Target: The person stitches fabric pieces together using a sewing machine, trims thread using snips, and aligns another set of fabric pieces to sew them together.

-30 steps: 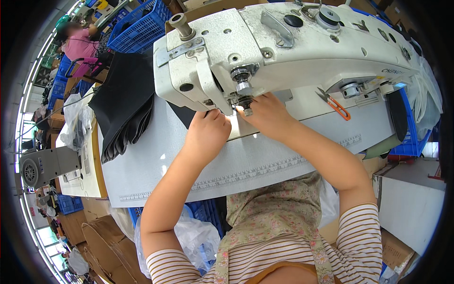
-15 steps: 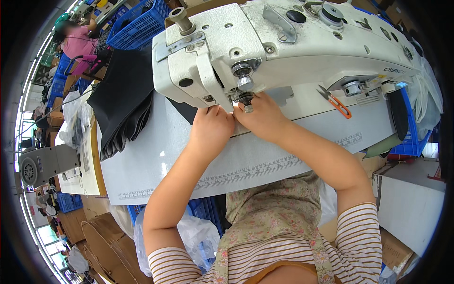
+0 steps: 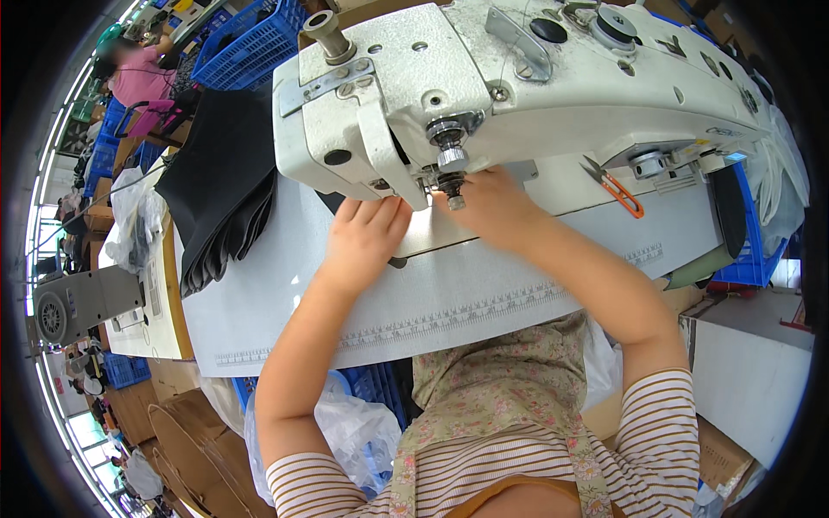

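The white sewing machine (image 3: 389,104) spans the table, its needle area largely hidden behind the head and tension knobs. My left hand (image 3: 367,242) lies palm down just left of the needle area. Its fingers are stretched out, their tips partly covered by the machine head. Beside them, a piece of black fabric (image 3: 330,201) shows only as a small corner. My right hand (image 3: 496,205) reaches in right of the needle, behind the tension knob (image 3: 452,157); its fingertips are hidden and its fingers slightly blurred. A small dark piece (image 3: 397,262) sits at the bed's edge near my left wrist.
Orange-handled thread snips (image 3: 620,193) lie on the machine bed to the right. Stacked black fabric pieces (image 3: 223,190) drape at the left. A printed ruler (image 3: 449,318) runs along the pale tabletop (image 3: 250,311). Blue crates (image 3: 250,47) stand behind; a person in pink (image 3: 142,73) sits far left.
My left hand has moved left and a little down, away from my right hand, and its fingers have straightened. My right hand has shifted slightly right. The bed between them is now exposed.
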Demonstrator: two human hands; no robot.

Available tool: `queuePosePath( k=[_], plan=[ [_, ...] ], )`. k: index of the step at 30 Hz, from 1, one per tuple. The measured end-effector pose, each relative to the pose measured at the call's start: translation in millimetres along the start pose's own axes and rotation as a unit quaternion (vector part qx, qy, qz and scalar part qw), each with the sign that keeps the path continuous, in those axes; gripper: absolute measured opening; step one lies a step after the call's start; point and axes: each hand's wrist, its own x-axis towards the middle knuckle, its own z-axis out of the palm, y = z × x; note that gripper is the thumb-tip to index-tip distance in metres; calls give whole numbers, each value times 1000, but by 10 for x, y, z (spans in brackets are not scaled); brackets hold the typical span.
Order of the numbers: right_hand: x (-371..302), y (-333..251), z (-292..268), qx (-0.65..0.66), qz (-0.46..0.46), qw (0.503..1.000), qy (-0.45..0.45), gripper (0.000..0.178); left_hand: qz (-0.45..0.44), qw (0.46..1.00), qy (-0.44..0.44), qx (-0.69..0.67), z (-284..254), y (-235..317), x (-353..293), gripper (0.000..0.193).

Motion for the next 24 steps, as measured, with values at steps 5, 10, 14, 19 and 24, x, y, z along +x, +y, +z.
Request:
queuePosePath(
  k=[5,10,14,19,24],
  plan=[
    [3,252,-34,54,67,995,-58,7,10,998,56,3,-49,-185,-72,22],
    [23,258,-89,141,80,987,-18,3,25,1000,14,0,-181,14,27,10],
    [0,171,-131,69,-4,997,-21,6,-9,999,-32,26,-239,178,95,9],
    [-12,147,-144,38,-46,996,-60,9,-52,998,-43,1,-212,247,93,10],
    [-5,121,-113,50,-40,998,-30,9,-57,997,-55,2,-154,310,77,10]
  ],
)
